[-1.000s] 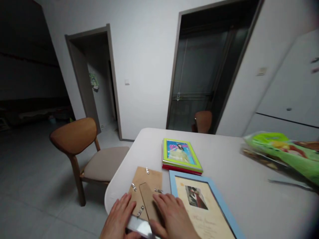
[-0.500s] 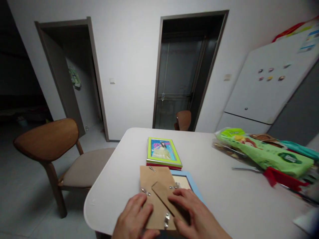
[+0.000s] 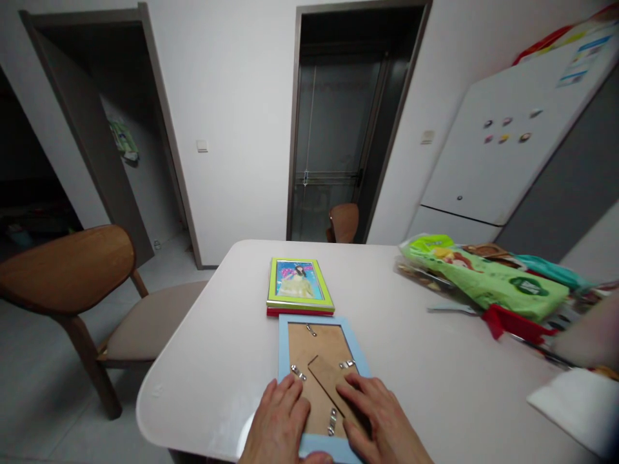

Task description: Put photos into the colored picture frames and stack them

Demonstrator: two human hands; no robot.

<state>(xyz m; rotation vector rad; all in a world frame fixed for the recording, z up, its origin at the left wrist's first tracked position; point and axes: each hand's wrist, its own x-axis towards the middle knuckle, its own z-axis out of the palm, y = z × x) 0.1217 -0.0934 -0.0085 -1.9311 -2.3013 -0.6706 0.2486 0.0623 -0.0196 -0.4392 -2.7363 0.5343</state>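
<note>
A light blue photo frame [image 3: 358, 351] lies face down on the table in front of me. Its brown backing board [image 3: 316, 345], with metal turn clips and a stand leg, sits inside the frame's opening. My left hand [image 3: 280, 419] rests along the left side, fingers stretched over the frame and the board's edge. Spread fingers of my right hand [image 3: 382, 419] touch the board on the right, around the stand leg. Just beyond the blue frame is a green photo frame [image 3: 325, 293] with a princess picture, stacked on a red one [image 3: 300, 312].
At the right of the white table [image 3: 193, 367] lie a green packet [image 3: 507, 283], a grey-handled utensil [image 3: 452, 309], a red item [image 3: 517, 324] and a white tissue [image 3: 570, 403]. A wooden chair [image 3: 72, 270] stands left of the table.
The backing board, which covered part of the blue frame from above, has moved right and down into the frame's opening. Both hands went with it. The camera view has shifted slightly.
</note>
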